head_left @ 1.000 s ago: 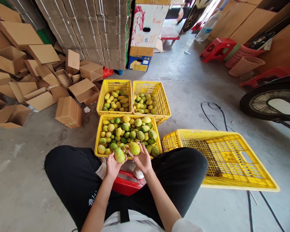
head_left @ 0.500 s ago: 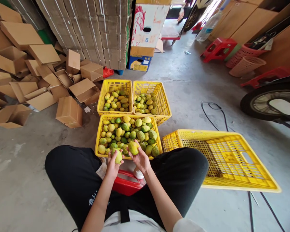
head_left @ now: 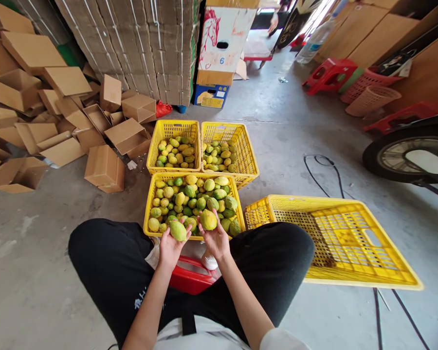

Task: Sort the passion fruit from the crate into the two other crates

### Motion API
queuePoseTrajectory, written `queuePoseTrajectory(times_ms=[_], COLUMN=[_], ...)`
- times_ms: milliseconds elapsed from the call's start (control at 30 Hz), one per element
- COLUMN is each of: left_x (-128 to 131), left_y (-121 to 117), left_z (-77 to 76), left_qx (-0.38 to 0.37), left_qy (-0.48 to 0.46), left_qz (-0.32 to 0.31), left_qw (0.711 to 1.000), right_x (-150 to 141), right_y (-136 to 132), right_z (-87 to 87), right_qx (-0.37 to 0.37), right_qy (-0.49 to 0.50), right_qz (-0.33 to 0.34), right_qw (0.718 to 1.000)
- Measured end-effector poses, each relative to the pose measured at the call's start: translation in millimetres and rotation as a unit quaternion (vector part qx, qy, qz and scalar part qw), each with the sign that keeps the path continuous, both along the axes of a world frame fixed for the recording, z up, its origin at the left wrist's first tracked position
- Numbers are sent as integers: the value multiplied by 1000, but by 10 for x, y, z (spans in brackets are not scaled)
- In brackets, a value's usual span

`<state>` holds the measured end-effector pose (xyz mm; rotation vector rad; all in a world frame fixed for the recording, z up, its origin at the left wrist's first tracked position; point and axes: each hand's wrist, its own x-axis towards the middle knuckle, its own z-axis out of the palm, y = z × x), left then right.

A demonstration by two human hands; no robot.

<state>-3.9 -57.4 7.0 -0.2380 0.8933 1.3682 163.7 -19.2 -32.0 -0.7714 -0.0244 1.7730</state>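
Far L: loose cartons [head_left: 104,167] heaped on floor, well apart fr. both hands.

L hand [head_left: 171,250]: palm up, fingers curled under green fruit [head_left: 177,231], fingertips showing past its R side; thumb appears on L side. Fruit lies atop fingers, cradled; looks a light hold, no hard pinch seen. Long axis slants upper L to lower R in view, so roughly across the hand, not in line w/ forearm.

Ahead of hands: near crate [head_left: 148,201], w/ lots of green & yellow fruit. Beyond it, side by side: back L crate [head_left: 151,154] & back R crate [head_left: 247,150], each w/ similar fruit, lower down.

R hand [head_left: 218,243]: palm up also, fingers bent round yellow fruit [head_left: 208,220] fr. below; fingertips on L, thumb prob. upper R. Fruit near round fr. here, long axis can't tell. Sits a bit farther fwd than green one; the two close, gap betw., not touching.

Far R: side crate [head_left: 345,233], on floor just past R knee [head_left: 295,243]. R hand clearly nearer to it than L; near crate about equally close to both.
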Motion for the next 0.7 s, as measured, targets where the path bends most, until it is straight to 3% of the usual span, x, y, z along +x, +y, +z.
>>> queuePoseTrajectory(times_ms=[133,267,500,700], left_x=[51,46,-18,12], left_y=[-45,-69,-24,-4], left_z=[-33,-31,0,36], left_qx=[2,-5,1,-3], left_qy=[63,101,46,-16], left_qz=[-47,-51,-55,6], left_qw=[997,994,997,1000], right_x=[7,35,7,43], right_y=[-17,-44,-35,-57], right_z=[16,-34,-58,-74], right_qx=[-5,-19,7,-5], right_qy=[18,41,30,53], right_qz=[17,53,43,43], right_qw=[1000,998,999,998])
